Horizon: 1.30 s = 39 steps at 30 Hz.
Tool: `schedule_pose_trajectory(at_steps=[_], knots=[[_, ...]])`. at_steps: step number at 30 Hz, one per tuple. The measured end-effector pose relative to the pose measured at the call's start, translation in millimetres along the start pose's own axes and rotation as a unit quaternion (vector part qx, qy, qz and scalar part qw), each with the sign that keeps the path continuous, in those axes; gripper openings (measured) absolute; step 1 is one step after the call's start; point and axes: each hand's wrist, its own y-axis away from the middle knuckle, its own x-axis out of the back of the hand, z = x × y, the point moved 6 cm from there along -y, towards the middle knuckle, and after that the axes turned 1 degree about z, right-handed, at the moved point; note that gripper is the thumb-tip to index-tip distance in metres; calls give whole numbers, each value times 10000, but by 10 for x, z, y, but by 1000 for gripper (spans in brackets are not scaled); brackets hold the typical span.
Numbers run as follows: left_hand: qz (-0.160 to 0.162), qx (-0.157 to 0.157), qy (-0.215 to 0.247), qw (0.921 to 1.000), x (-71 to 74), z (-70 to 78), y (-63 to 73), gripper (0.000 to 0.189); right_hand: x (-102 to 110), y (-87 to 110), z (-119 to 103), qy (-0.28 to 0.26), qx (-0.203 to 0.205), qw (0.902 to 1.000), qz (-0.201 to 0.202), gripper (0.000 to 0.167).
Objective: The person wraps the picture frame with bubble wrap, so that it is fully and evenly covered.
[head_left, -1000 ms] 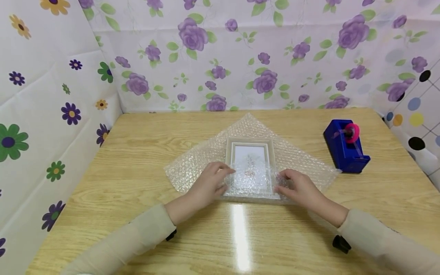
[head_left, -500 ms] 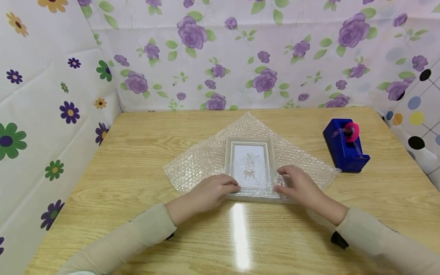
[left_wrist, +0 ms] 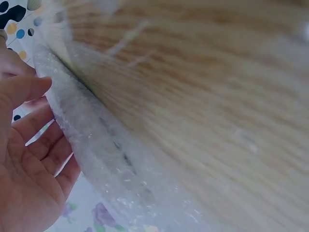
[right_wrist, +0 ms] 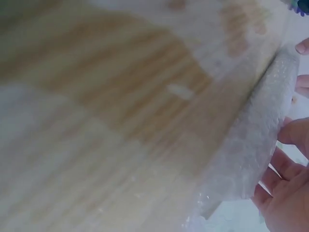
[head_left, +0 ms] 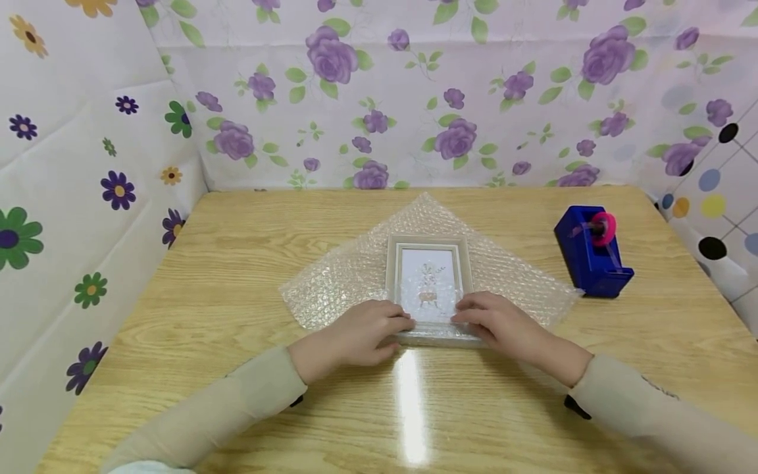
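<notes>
A picture frame (head_left: 428,241) with a cream border lies face up on a sheet of bubble wrap (head_left: 331,283). One flap of the wrap is folded over the frame's lower part. My left hand (head_left: 362,332) rests its fingers on the flap at the frame's lower left corner. At the lower right corner, my right hand (head_left: 503,324) touches the flap with extended fingers. In the left wrist view the fingers (left_wrist: 43,145) lie straight along the wrapped edge, the thumb beside it. The right wrist view shows the right fingers (right_wrist: 274,181) relaxed against the wrapped edge (right_wrist: 256,140).
On the right stands a blue tape dispenser (head_left: 583,253) with a pink-cored tape roll (head_left: 604,228), the wrap's right corner reaching its base. Flowered cloth (head_left: 331,59) hangs behind the wooden table (head_left: 249,224) and along its left side.
My left hand has lowered from the frame's left side to its lower left corner. My right hand has shifted left onto the lower right corner. The flap now lies flatter over the frame.
</notes>
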Motion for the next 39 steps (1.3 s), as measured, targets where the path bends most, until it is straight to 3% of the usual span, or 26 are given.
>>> schedule_pose_trajectory(at_steps=[11, 15, 20, 27, 39], knots=[[-94, 24, -385, 9992, -65, 8, -69, 38, -63, -46, 49, -121, -137, 9983, -558, 30], [10, 7, -583, 9983, -85, 11, -86, 36, -85, -62, 78, -150, -247, 9968, -747, 28], [132, 71, -387, 9991, -93, 2, -82, 32, -78, -96, 81, -86, -288, 9961, -827, 27], [-44, 34, -518, 9986, -85, 23, -95, 31, -73, -170, 50, 85, -193, 9956, -909, 27], [-17, -116, -1137, 9934, -122, 103, -158, 31, -33, -267, 160, -492, -148, 9905, -1278, 18]])
